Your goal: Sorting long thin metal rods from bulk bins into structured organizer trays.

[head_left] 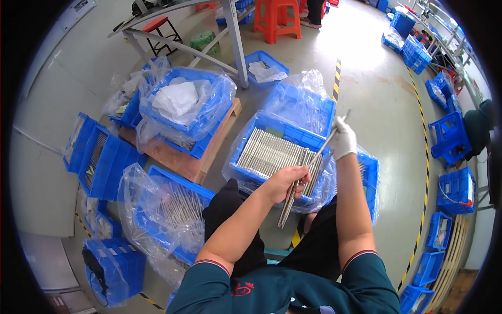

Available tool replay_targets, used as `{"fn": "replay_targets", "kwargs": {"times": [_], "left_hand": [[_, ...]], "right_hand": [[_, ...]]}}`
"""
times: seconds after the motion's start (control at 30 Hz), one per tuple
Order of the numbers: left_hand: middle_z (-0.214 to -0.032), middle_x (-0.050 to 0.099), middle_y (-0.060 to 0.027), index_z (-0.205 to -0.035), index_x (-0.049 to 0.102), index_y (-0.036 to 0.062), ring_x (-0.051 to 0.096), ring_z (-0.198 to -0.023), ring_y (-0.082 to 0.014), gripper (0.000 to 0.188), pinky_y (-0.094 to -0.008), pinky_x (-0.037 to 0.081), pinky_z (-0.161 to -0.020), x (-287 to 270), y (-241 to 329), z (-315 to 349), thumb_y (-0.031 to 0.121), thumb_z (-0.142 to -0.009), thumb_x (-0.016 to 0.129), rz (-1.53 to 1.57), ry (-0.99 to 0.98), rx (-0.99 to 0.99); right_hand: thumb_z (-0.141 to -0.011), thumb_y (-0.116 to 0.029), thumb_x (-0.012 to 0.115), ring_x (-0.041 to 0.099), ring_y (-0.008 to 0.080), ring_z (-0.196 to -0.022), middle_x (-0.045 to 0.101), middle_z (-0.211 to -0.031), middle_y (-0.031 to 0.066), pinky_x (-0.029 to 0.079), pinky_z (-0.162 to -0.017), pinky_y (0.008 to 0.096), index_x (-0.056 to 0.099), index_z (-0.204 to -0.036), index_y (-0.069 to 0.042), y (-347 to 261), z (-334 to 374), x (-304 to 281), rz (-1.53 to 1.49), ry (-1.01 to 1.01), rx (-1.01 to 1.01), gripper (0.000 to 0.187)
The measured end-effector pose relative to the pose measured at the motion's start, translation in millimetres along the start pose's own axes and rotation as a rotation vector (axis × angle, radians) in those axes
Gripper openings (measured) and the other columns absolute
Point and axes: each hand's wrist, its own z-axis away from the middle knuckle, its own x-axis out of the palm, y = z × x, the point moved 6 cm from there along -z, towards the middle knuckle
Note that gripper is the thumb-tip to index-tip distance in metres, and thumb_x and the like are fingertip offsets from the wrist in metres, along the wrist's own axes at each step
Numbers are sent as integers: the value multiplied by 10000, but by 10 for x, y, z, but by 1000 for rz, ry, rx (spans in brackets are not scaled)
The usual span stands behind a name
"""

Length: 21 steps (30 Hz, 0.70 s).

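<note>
Fingers of the left hand [285, 183] clamp metal rods [287, 208]; the right hand [343, 140], farther, grips a single rod [321, 149] slanting far-right.

This looks like a factory workshop: I see blue bins [294, 137] of metal rods [265, 152], striped floor tape [337, 78] and red stools [273, 20].

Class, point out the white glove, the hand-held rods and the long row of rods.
White glove [344, 141]: head view, near its middle.
Hand-held rods [288, 208]: head view, their lower part.
Row of rods [267, 153]: head view, mid-row.
</note>
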Motion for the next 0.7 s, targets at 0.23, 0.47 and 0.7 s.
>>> {"fn": "replay_targets", "kwargs": {"times": [0.23, 0.47, 0.7], "left_hand": [[-926, 587, -90, -861, 552, 37, 632, -838, -235, 323, -374, 545, -733, -33, 186, -17, 348, -927, 494, 90, -15, 141], [-1044, 594, -153, -855, 568, 38, 621, -954, -336, 345, -461, 508, -847, -108, 214, -50, 362, -931, 479, 151, -107, 175], [-740, 550, -10, -839, 591, 68, 550, -665, -140, 309, -334, 493, -612, -163, 233, -32, 364, -911, 535, 131, 23, 231]], "right_hand": [[-872, -334, 589, 301, 72, -338, 347, -461, -57, 214, -336, 235, 493, -661, -138, -63, 374, 151, 35, -143, 185, 304], [-854, -379, 583, 530, 112, -533, 525, -547, 4, 406, -506, 258, 632, -782, -20, 195, 808, 659, 756, -383, 30, 370], [-853, -451, 548, 553, 190, -563, 571, -599, 84, 445, -581, 330, 610, -750, 6, 178, 877, 819, 920, -453, -84, 473]]}}
